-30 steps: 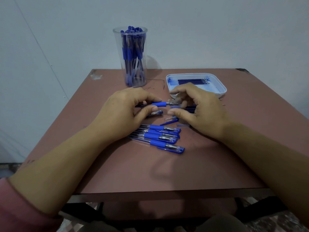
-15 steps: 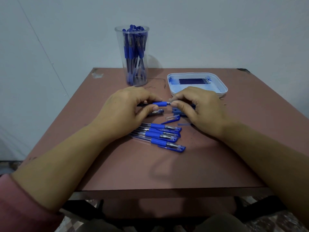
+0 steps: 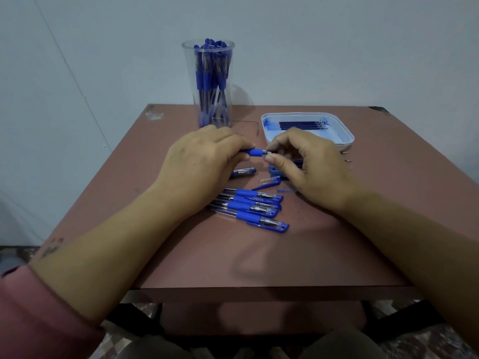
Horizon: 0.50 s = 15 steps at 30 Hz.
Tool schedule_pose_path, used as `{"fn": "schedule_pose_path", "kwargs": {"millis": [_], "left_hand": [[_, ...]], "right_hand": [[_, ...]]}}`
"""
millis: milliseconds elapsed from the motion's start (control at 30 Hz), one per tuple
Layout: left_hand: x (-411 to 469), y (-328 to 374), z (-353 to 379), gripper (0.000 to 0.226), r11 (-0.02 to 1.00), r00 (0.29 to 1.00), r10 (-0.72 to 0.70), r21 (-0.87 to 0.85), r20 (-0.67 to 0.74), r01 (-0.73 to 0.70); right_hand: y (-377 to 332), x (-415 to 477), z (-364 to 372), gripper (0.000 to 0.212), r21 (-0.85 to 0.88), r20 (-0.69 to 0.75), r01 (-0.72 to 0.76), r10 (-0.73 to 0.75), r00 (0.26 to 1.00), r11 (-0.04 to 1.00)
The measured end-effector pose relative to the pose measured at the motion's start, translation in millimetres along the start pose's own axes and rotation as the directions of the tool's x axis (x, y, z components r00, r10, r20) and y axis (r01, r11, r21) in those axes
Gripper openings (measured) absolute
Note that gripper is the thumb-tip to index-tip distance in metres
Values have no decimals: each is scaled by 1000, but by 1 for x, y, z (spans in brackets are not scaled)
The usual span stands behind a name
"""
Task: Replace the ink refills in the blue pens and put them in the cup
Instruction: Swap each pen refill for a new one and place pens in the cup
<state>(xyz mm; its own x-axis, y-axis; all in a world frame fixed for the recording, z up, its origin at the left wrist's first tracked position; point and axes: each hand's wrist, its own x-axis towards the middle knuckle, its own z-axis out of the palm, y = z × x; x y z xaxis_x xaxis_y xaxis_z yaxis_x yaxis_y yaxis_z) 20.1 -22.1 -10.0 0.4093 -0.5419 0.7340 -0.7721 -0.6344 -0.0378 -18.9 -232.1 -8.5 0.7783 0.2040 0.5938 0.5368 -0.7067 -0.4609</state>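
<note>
At frame centre my right hand [image 3: 311,161] had closed in and now pinched the metal tip of the blue pen [image 3: 255,152], my left hand [image 3: 199,161] gripping its barrel. I judged the tip was being twisted, with the cup [image 3: 210,81] at upper centre awaiting it.

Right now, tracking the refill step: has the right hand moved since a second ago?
Yes. The right hand edged slightly away from the person, toward the white tray.

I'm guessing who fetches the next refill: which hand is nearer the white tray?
Right. The right hand is just in front of the tray; the left hand is off to its left, in front of the cup. Both grip one pen between them.
</note>
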Motion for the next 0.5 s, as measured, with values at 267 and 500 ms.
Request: {"fn": "schedule_pose_path", "kwargs": {"millis": [267, 500], "left_hand": [[-2, -12, -3, 25, 986, 998, -62, 152, -10, 63], [-1, -12, -2, 29, 996, 996, -85, 41, -5, 85]], "right_hand": [[2, -4, -9, 20, -234, 301, -24, 96, 949, 972], [-2, 0, -14, 5, -223, 351, -40, 118, 929, 974]]}}
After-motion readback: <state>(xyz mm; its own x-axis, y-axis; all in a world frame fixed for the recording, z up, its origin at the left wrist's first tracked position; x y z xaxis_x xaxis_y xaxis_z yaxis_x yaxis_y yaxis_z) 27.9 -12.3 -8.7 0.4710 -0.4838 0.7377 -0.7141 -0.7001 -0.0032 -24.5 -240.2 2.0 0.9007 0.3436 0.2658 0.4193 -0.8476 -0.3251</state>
